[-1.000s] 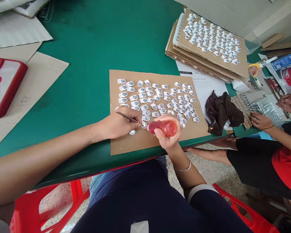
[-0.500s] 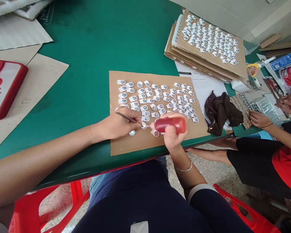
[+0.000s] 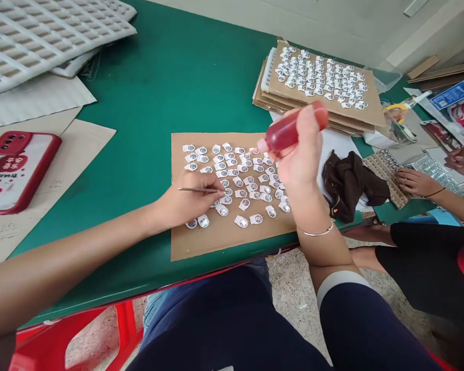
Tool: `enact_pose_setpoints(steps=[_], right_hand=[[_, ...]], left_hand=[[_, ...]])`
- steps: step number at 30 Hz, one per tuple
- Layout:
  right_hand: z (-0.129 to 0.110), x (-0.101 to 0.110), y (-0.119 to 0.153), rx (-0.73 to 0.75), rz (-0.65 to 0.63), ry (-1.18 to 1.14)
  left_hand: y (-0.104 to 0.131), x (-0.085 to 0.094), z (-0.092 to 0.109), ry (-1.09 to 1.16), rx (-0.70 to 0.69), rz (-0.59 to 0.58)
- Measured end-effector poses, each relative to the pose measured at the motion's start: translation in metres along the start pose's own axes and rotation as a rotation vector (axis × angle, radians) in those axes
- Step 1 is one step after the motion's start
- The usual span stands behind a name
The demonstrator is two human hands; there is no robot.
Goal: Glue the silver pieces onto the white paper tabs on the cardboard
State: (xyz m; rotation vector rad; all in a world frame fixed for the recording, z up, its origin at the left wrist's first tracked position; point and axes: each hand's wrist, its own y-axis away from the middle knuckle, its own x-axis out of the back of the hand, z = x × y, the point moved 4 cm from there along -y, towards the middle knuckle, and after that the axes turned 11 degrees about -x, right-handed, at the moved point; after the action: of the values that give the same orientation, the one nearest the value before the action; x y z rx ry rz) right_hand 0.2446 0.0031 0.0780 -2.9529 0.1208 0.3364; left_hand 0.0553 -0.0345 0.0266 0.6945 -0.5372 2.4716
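A brown cardboard sheet (image 3: 232, 242) lies on the green table, bearing several small white tags with round silvery pieces (image 3: 256, 219). My left hand (image 3: 191, 200) rests over the sheet's left part, its fingers closed on a thin metal tool (image 3: 199, 189) whose tip is by the fingertips among the tags. My right hand (image 3: 303, 149) is raised over the sheet's right side and grips a red squeeze bottle (image 3: 290, 130). The bottle is tilted, its pinkish nozzle pointing left, apart from the metal tool. My right hand and forearm hide some tags on the right.
Stacked cardboard sheets (image 3: 325, 77) with more tags stand at the back right. A brown cloth (image 3: 350, 183) lies right of the sheet. A red-cased phone (image 3: 19, 172) and white foam grids (image 3: 50, 38) are at left. Another person's hands (image 3: 415, 181) work at far right.
My right hand has lifted the red bottle up and to the right, away from the tag by my left hand. The metal tool now lies flatter. The camera view has shifted.
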Motion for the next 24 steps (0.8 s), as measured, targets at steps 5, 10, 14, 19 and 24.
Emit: enact_pose_setpoints(steps=[5,10,14,19,24], right_hand=[[0.036,-0.001,0.007,-0.110,0.041,0.116],[0.045,0.010,0.009,-0.061,0.080,0.173],[0.048,0.013,0.006,-0.021,0.088,0.272],[0.050,0.013,0.008,0.018,0.087,0.391],[0.050,0.012,0.009,0.014,0.066,0.402]], left_hand=[[0.012,-0.011,-0.002,-0.138,-0.164,0.004],[0.019,-0.017,-0.003,-0.181,-0.265,-0.019],[0.018,-0.019,-0.002,-0.191,-0.273,-0.050],[0.020,-0.021,-0.006,-0.202,-0.265,-0.068],[0.020,-0.022,-0.007,-0.197,-0.276,-0.084]])
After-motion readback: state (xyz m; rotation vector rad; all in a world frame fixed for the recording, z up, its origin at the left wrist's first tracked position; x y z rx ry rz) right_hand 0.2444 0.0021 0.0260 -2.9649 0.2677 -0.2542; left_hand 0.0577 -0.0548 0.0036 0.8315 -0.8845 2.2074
